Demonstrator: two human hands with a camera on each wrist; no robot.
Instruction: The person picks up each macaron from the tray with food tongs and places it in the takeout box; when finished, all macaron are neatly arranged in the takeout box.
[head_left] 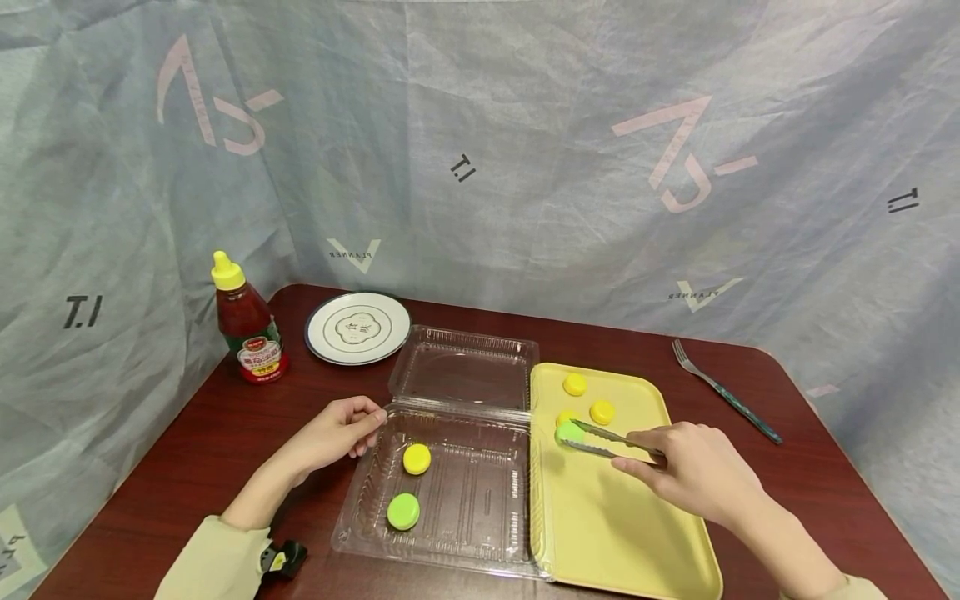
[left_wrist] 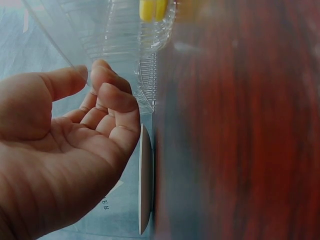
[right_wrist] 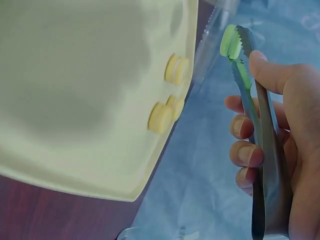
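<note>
My right hand (head_left: 701,471) grips metal tongs (right_wrist: 272,170), whose serrated tips pinch a green macaron (head_left: 568,433). In the right wrist view this macaron is lifted clear of the yellow tray (head_left: 622,517). Several yellow macarons (head_left: 602,411) sit toward the tray's far end, one partly hidden behind the green one. To the left lies an opened clear plastic box (head_left: 465,554). A yellow macaron (head_left: 416,458) and another green macaron (head_left: 403,512) rest inside its near half. Thumb and forefinger of my left hand (head_left: 333,437) pinch the box's left rim near the hinge.
A round white plate (head_left: 360,350) lies behind the box on the left. Beside it stands a red sauce bottle (head_left: 251,333) with a yellow cap. At the right, a fork (head_left: 723,392) lies beyond the tray. Grey printed cloth (head_left: 487,233) hangs behind the dark wooden table (head_left: 150,492).
</note>
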